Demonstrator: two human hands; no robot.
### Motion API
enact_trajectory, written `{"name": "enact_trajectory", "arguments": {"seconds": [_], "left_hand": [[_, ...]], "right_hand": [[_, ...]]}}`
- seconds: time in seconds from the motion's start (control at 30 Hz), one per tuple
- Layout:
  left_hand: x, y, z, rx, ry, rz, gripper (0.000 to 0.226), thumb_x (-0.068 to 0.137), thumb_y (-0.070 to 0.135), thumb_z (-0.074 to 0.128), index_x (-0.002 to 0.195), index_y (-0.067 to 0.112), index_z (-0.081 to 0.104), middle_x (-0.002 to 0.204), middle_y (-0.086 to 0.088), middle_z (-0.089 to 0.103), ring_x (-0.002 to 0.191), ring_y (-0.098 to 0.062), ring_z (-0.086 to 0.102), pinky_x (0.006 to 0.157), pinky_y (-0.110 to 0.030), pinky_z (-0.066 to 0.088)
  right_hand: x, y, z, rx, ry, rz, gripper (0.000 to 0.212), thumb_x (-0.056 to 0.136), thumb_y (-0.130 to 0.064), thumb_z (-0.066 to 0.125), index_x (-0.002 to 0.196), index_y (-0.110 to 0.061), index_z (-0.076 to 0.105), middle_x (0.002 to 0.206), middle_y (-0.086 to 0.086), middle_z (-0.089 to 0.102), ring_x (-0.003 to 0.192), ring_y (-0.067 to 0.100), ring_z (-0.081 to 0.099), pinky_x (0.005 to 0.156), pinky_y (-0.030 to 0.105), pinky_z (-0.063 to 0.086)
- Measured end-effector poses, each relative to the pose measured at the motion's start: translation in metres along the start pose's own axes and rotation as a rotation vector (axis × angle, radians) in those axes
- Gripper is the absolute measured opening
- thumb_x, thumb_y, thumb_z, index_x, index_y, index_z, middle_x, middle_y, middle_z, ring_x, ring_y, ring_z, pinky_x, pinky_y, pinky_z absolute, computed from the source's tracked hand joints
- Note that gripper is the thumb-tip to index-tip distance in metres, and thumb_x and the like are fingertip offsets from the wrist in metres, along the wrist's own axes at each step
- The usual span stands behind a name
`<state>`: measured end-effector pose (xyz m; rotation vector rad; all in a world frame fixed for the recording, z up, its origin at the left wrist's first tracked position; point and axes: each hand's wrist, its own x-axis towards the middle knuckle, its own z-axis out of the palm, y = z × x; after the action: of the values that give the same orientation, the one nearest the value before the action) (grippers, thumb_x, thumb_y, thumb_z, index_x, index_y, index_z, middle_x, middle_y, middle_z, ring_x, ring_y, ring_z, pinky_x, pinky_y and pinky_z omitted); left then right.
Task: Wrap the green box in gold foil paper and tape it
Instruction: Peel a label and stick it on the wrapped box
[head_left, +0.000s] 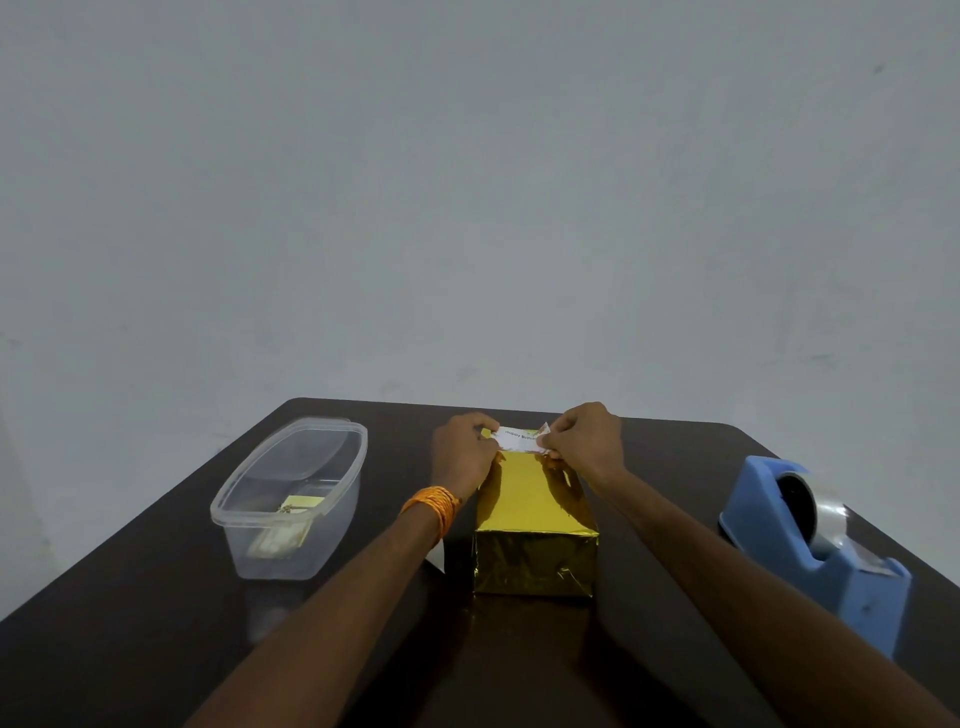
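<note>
A box fully covered in gold foil paper (535, 525) stands on the dark table (156, 623), in the middle. No green shows. Over its far top edge, both hands hold a small white printed label (519, 439). My left hand (462, 452) pinches the label's left end; an orange band sits on that wrist. My right hand (584, 441) pinches the label's right end. The label hovers at the box's far edge; whether it touches the foil I cannot tell.
A clear plastic tub (291, 499) with a few small cards inside stands left of the box. A blue tape dispenser (815, 540) with a roll of clear tape sits at the right. A white scrap (436, 561) lies under my left forearm. A grey wall rises behind.
</note>
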<state>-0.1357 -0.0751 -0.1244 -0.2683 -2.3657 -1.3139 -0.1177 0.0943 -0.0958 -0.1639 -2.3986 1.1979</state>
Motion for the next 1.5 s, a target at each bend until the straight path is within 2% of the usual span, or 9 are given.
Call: {"name": "enact_trajectory", "arguments": {"seconds": [0.17,0.5,0.8,0.93,1.07,1.2,1.27,1.37,1.5], "left_hand": [[0.001,0.002,0.003,-0.001,0.004,-0.016,0.024,0.088,0.008,0.069,0.111,0.013,0.069,0.116,-0.013,0.070,0.109,-0.028,0.066,0.078,-0.031,0.060],[0.001,0.000,-0.001,-0.027,0.020,-0.104,0.044,0.082,0.019,0.079,0.121,0.013,0.059,0.116,-0.010,0.066,0.091,-0.021,0.064,0.065,-0.019,0.051],[0.002,-0.003,0.003,-0.056,-0.020,-0.138,0.042,0.087,0.021,0.073,0.125,0.017,0.057,0.119,-0.010,0.064,0.100,-0.024,0.063,0.085,-0.035,0.057],[0.002,-0.001,0.009,-0.033,-0.054,-0.159,0.038,0.093,0.026,0.062,0.129,0.018,0.054,0.123,-0.010,0.059,0.103,-0.024,0.059,0.085,-0.035,0.056],[0.008,0.002,0.008,-0.039,-0.159,-0.266,0.051,0.094,0.044,0.056,0.135,0.016,0.046,0.128,-0.008,0.055,0.111,-0.027,0.056,0.084,-0.034,0.049],[0.019,-0.002,0.012,0.022,-0.231,-0.370,0.063,0.087,0.055,0.063,0.130,0.012,0.048,0.127,-0.010,0.057,0.111,-0.028,0.057,0.089,-0.039,0.051],[0.021,-0.005,0.016,0.018,-0.234,-0.390,0.051,0.090,0.051,0.060,0.124,0.013,0.051,0.123,-0.009,0.058,0.104,-0.025,0.056,0.081,-0.035,0.048],[0.020,-0.007,0.019,0.028,-0.200,-0.369,0.028,0.097,0.042,0.051,0.107,0.016,0.051,0.112,-0.007,0.060,0.092,-0.020,0.053,0.075,-0.033,0.043],[0.016,-0.007,0.020,0.097,-0.198,-0.327,0.033,0.100,0.043,0.046,0.117,0.015,0.051,0.113,-0.008,0.061,0.094,-0.022,0.056,0.072,-0.032,0.041]], "right_hand": [[0.001,0.003,0.002,-0.063,0.009,-0.041,0.011,0.080,-0.015,0.083,0.085,-0.007,0.078,0.080,0.009,0.076,0.058,0.016,0.072,0.056,0.023,0.059],[-0.007,0.006,0.009,-0.218,0.073,-0.088,0.021,0.082,-0.025,0.081,0.097,-0.011,0.076,0.105,0.006,0.075,0.087,0.018,0.071,0.064,0.024,0.057],[-0.005,0.011,-0.003,-0.352,0.128,-0.084,0.033,0.086,-0.026,0.076,0.113,-0.016,0.061,0.104,0.002,0.068,0.092,0.018,0.061,0.069,0.029,0.047],[0.006,0.019,-0.001,-0.066,-0.033,0.045,0.040,0.097,-0.031,0.063,0.128,-0.009,0.054,0.123,0.010,0.062,0.101,0.018,0.058,0.081,0.035,0.051],[0.012,0.020,0.013,-0.075,-0.247,0.115,0.068,0.092,-0.050,0.064,0.138,-0.006,0.038,0.128,0.015,0.056,0.107,0.026,0.061,0.067,0.028,0.047],[0.022,0.027,0.019,-0.151,-0.257,0.139,0.061,0.096,-0.050,0.058,0.135,-0.006,0.043,0.128,0.015,0.057,0.110,0.028,0.059,0.074,0.033,0.051],[0.024,0.031,0.018,-0.194,-0.263,0.145,0.048,0.100,-0.046,0.050,0.129,-0.007,0.048,0.124,0.013,0.059,0.107,0.025,0.059,0.086,0.039,0.052],[0.024,0.036,0.020,-0.271,-0.247,0.098,0.041,0.105,-0.041,0.040,0.125,-0.007,0.052,0.119,0.013,0.061,0.100,0.022,0.058,0.083,0.036,0.049],[0.021,0.035,0.022,-0.275,-0.257,0.069,0.060,0.103,-0.055,0.033,0.129,-0.004,0.052,0.123,0.014,0.061,0.103,0.024,0.060,0.090,0.039,0.050]]}}
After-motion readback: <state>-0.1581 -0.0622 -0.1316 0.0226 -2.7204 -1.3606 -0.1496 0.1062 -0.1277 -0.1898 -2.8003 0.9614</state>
